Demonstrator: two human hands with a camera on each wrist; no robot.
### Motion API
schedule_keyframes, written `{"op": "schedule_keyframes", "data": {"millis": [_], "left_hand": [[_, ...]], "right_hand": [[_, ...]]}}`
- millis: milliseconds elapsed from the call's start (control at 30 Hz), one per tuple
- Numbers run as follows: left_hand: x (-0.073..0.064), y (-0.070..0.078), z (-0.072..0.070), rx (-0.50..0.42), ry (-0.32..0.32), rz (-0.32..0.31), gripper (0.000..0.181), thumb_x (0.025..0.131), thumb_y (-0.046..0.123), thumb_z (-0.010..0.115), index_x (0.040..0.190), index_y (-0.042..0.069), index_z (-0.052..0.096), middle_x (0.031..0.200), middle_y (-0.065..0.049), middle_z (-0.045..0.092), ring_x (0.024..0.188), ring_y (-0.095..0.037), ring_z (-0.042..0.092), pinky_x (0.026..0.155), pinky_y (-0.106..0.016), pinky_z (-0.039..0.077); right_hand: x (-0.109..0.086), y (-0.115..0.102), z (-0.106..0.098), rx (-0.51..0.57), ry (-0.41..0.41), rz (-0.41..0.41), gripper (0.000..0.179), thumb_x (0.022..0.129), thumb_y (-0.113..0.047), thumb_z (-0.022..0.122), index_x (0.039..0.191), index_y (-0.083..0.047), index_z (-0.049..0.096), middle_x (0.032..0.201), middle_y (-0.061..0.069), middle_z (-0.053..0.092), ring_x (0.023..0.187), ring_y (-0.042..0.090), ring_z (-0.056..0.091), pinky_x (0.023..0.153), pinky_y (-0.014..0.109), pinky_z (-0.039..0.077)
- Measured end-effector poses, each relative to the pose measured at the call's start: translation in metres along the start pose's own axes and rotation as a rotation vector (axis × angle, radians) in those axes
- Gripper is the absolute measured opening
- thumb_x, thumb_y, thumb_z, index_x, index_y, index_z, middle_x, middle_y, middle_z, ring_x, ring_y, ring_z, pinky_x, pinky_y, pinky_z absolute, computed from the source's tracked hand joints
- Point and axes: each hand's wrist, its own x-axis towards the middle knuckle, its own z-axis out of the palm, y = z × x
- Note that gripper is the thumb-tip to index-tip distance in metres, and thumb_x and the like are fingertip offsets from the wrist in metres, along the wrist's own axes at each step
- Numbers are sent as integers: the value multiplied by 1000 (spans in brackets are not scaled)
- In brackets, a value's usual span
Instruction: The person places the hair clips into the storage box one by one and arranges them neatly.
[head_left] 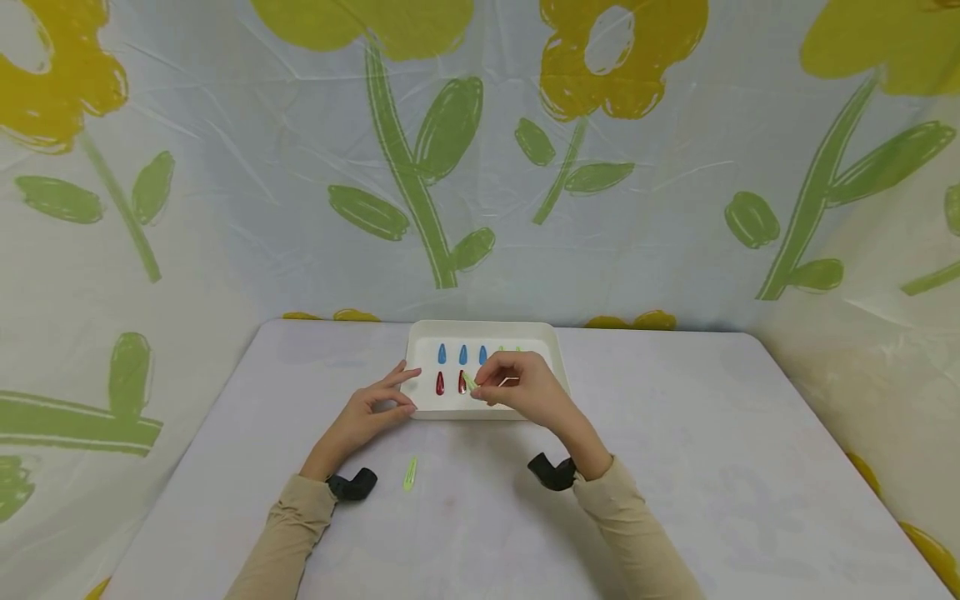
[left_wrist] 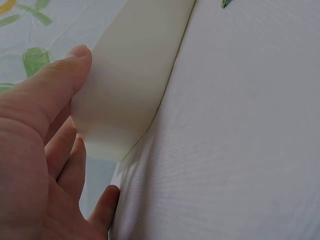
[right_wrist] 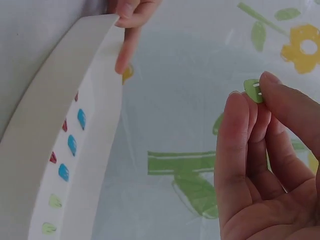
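A white tray [head_left: 487,412] lies near the table's back edge. My left hand [head_left: 375,408] holds its front left corner; in the left wrist view the thumb [left_wrist: 75,65] lies against the wall. Above the tray, my right hand [head_left: 525,387] pinches a light green snap hair clip [right_wrist: 253,90] between thumb and fingertips. Inside lie three blue hair clips [head_left: 463,355] in a row and red hair clips [head_left: 440,383] in front of them. Two green hair clips [right_wrist: 55,201] are also in the tray, partly hidden by my right hand in the head view.
One more green hair clip [head_left: 410,473] lies on the table [head_left: 465,533] in front of the tray, between my forearms. A cloth [head_left: 300,167] printed with flowers hangs behind the table and at its sides. Black wrist devices [head_left: 553,472] are worn on both arms.
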Motion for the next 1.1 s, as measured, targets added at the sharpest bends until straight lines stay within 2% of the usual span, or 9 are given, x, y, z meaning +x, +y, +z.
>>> {"op": "schedule_keyframes", "data": {"millis": [200, 367, 467, 600, 667, 800, 1100], "left_hand": [[0, -1, 0, 1, 2, -2, 8, 90, 17, 75, 92, 10, 77, 149, 1, 49, 151, -28, 16, 119, -56, 10], [0, -1, 0, 0, 2, -11, 8, 90, 20, 75, 92, 12, 77, 149, 3, 49, 151, -27, 15, 119, -56, 9], [0, -1, 0, 2, 4, -13, 3, 90, 18, 75, 92, 16, 77, 149, 3, 49, 151, -28, 15, 119, -56, 9], [0, -1, 0, 5, 5, -13, 7, 90, 14, 74, 92, 21, 77, 149, 3, 49, 151, -28, 15, 119, -56, 9], [0, -2, 0, 6, 4, -11, 6, 91, 15, 74, 91, 21, 77, 149, 3, 49, 151, -29, 15, 119, -57, 9], [0, -2, 0, 8, 4, -12, 5, 91, 16, 74, 91, 20, 76, 149, 2, 49, 151, -28, 15, 119, -57, 9], [-1, -1, 0, 8, 2, -7, 5, 91, 18, 74, 93, 22, 77, 150, 3, 49, 151, -27, 16, 119, -56, 10]], "right_hand": [[4, -8, -8, 30, 27, 42, 8, 84, -4, 78, 87, -5, 70, 77, 8, 69, 70, 29, 66, 68, 38, 57], [7, -14, -13, 66, 50, 67, 9, 85, -4, 77, 90, -1, 70, 80, 18, 70, 74, 41, 65, 67, 33, 56], [9, -16, -17, 111, 72, 105, 11, 84, -4, 77, 91, 1, 69, 80, 18, 69, 72, 38, 67, 69, 35, 58], [13, -11, -23, 169, 87, 157, 15, 85, -5, 78, 92, 3, 68, 81, 14, 69, 71, 27, 68, 74, 41, 60], [16, -10, -26, 189, 89, 182, 16, 85, -6, 77, 93, 4, 67, 84, 14, 69, 71, 27, 69, 75, 42, 60], [21, -7, -33, 204, 90, 236, 17, 87, -6, 75, 94, 5, 66, 89, 17, 70, 73, 29, 69, 76, 41, 60], [35, 3, -42, 211, 89, 349, 16, 87, -2, 74, 94, 10, 66, 86, 15, 72, 68, 21, 70, 74, 36, 60]]}}
